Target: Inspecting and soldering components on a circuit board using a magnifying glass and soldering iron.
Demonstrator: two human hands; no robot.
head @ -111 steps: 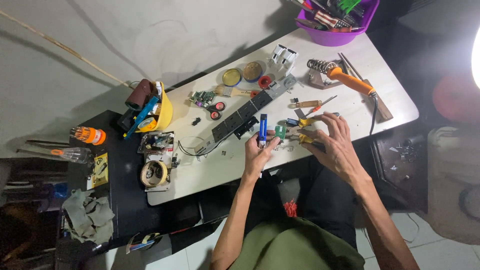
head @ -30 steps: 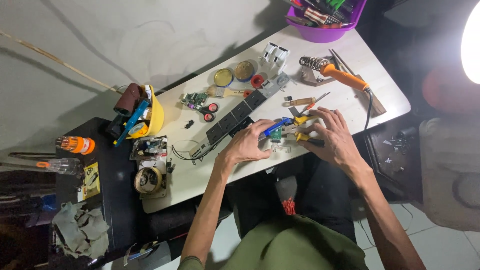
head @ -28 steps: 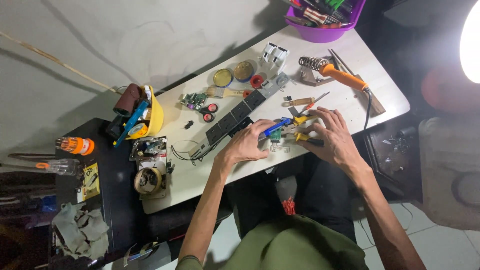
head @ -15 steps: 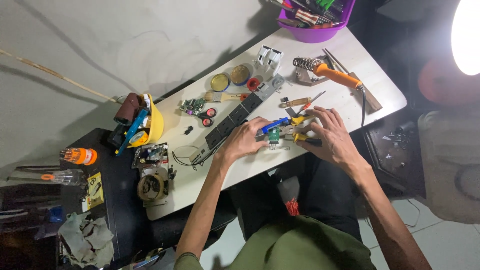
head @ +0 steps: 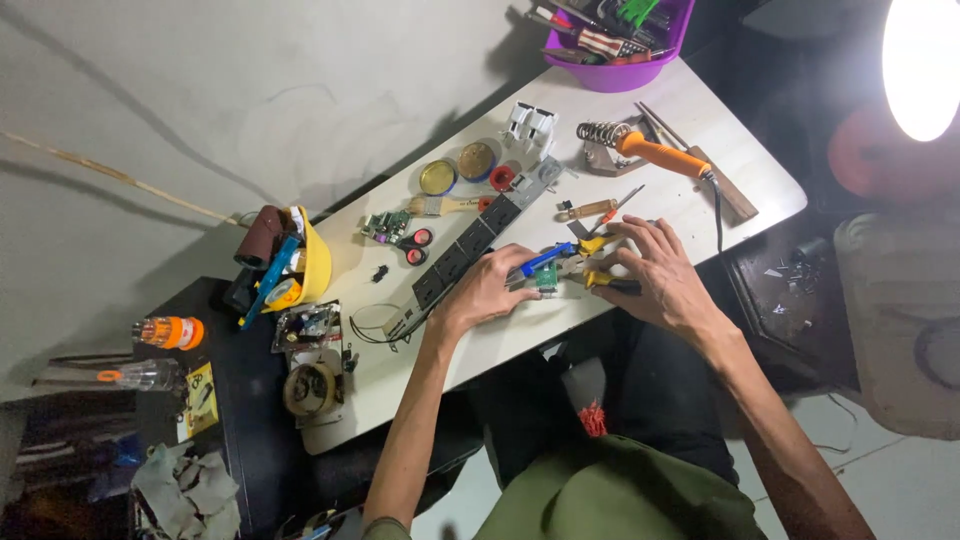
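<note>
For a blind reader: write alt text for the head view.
Over a white table, the left hand holds a blue-handled tool while the right hand rests on yellow-handled pliers. A black power strip and orange soldering iron lie nearby.

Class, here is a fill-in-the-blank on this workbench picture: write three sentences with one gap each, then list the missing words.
1. The soldering iron has a handle coloured ____.
2. The tub of tools at the table's far edge is coloured ____.
3. The left hand rests beside the long black ____ strip.

Missing words: orange; purple; power
</note>
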